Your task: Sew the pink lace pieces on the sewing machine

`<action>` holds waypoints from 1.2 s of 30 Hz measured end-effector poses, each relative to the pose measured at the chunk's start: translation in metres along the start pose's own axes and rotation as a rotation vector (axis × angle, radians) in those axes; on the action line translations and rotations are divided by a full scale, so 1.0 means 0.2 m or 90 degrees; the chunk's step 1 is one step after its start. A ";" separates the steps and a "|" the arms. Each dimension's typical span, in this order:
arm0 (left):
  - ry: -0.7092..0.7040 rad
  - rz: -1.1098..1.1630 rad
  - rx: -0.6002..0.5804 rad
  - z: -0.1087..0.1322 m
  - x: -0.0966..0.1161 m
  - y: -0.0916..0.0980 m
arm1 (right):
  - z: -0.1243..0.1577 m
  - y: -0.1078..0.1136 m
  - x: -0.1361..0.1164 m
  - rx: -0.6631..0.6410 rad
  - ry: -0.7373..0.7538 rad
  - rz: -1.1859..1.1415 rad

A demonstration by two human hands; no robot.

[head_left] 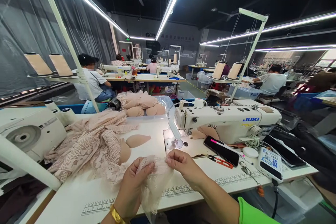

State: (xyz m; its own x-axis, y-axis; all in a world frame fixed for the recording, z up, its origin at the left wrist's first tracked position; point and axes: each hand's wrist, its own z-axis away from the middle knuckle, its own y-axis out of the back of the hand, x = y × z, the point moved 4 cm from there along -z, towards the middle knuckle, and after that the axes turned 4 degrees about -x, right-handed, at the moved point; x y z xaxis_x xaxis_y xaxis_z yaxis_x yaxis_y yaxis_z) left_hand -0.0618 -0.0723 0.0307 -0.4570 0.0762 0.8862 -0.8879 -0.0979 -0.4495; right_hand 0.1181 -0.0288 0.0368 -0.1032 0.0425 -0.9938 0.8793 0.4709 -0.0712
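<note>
My left hand [138, 178] pinches a piece of sheer beige lace fabric [154, 185] between thumb and fingers. The lace's upper right edge is gripped by my right hand [183, 168], also closed, and its lower end hangs over the table's front edge. Just beyond my hands stands a white JUKI sewing machine [223, 120], its needle area lit. A loose beige bra cup [138, 140] lies flat to the left of the needle. Left of my hands, a heap of pale pink lace [97, 147] spreads across the table and partly covers another cup [124, 151].
Right of the needle lie a black phone [222, 150], orange-handled snips [223, 162], keys [245, 168] and a white device [270, 162]. Beige cups fill a clear bin [165, 103] behind the table. Thread cones [38, 63] stand at left. Several people sit at machines farther back.
</note>
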 end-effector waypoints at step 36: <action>-0.399 -0.852 0.120 -0.20 0.47 0.20 | -0.08 0.13 0.18 0.039 -0.016 -0.005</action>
State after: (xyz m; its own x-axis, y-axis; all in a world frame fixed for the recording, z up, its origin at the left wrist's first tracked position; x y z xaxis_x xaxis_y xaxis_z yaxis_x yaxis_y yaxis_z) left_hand -0.1421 -0.0297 0.0907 0.8114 -0.2130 0.5443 -0.5781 -0.4295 0.6938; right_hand 0.1296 -0.0006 0.0003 -0.0996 0.0167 -0.9949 0.9053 0.4164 -0.0837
